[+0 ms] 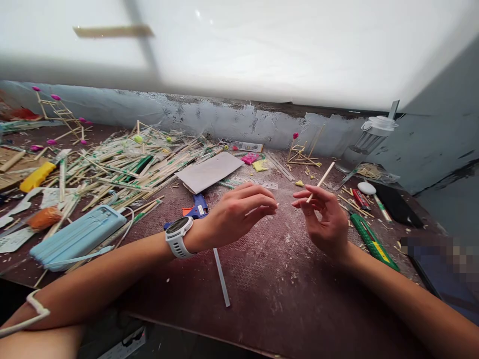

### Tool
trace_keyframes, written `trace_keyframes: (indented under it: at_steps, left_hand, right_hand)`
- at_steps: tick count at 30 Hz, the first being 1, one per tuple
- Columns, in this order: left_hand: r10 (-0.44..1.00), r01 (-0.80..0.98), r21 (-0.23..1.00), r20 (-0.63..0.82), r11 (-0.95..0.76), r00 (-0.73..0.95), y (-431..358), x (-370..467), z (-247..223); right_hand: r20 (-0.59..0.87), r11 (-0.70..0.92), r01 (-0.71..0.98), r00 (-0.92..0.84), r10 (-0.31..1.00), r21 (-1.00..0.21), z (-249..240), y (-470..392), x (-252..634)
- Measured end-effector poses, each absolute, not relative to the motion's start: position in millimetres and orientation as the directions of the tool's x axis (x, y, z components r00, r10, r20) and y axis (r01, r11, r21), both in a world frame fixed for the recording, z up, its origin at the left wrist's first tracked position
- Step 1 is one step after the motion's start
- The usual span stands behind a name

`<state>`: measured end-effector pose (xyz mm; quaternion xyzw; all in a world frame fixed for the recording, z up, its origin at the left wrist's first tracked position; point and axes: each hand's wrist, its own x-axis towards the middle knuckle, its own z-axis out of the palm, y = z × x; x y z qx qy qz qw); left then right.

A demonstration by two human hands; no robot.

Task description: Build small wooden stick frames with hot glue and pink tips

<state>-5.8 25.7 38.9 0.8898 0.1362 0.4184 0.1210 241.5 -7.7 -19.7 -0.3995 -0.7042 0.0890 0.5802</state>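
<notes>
My right hand (325, 219) pinches a thin wooden stick (322, 180), which slants up and away over the table. Facing it, my left hand (241, 212) hovers above the middle of the table, fingers bent and drawn together at the tips. Whatever those fingertips may hold is too small to make out. A blue glue gun (200, 205) with an orange trigger lies partly hidden behind my left wrist, which wears a white watch (179, 237). Below my left hand lies a translucent narrow strip (221, 278). A green utility knife (374, 242) rests right of my right hand.
Wooden sticks (112, 164) are heaped on the left, near a light blue power bank (80, 237) and a yellow handle (37, 177). A grey-white board (210, 172) lies at the back. Stick frames (299, 153) stand by the wall, beside a tilted clear bottle (368, 137). A black phone (398, 204) lies right.
</notes>
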Motion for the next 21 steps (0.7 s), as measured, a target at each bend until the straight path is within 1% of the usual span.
trace_keyframes:
  at_steps: [3,5,7,9,13,15,18,21]
  left_hand:
    - [0.369,0.11,0.4,0.658,-0.91,0.656,23.9,-4.0,35.9]
    - [0.375,0.106,0.432,0.605,-0.895,0.702,22.3,-3.2,34.6]
    - [0.371,0.104,0.451,0.557,-0.886,0.743,20.5,-2.9,34.2]
    - [0.368,0.097,0.472,0.527,-0.876,0.766,18.9,-3.1,34.6]
    - [0.398,0.049,0.549,0.539,-0.835,0.743,17.2,-3.2,34.8]
    - [0.457,0.031,0.625,0.536,-0.78,0.71,17.4,-2.4,33.6]
    - [0.588,0.026,0.765,0.472,-0.643,0.657,18.2,0.2,30.2]
    - [0.701,0.002,0.881,0.375,-0.473,0.607,19.9,3.6,25.6]
  right_hand:
    - [0.778,0.675,0.486,0.017,0.628,-0.555,-20.2,-9.7,244.9]
    - [0.807,0.665,0.545,0.035,0.589,-0.51,-20.4,-11.6,247.7]
    - [0.813,0.63,0.607,0.046,0.581,-0.485,-20.2,-13.4,249.8]
    - [0.793,0.591,0.631,0.066,0.605,-0.503,-19.1,-14.6,250.6]
    - [0.756,0.553,0.601,0.137,0.641,-0.577,-13.5,-14.8,248.9]
    - [0.746,0.539,0.604,0.146,0.65,-0.588,-9.6,-14.1,247.4]
    - [0.734,0.51,0.649,0.111,0.67,-0.564,-4.9,-12.1,246.0]
    - [0.74,0.505,0.727,0.006,0.672,-0.465,-5.1,-7.9,247.1]
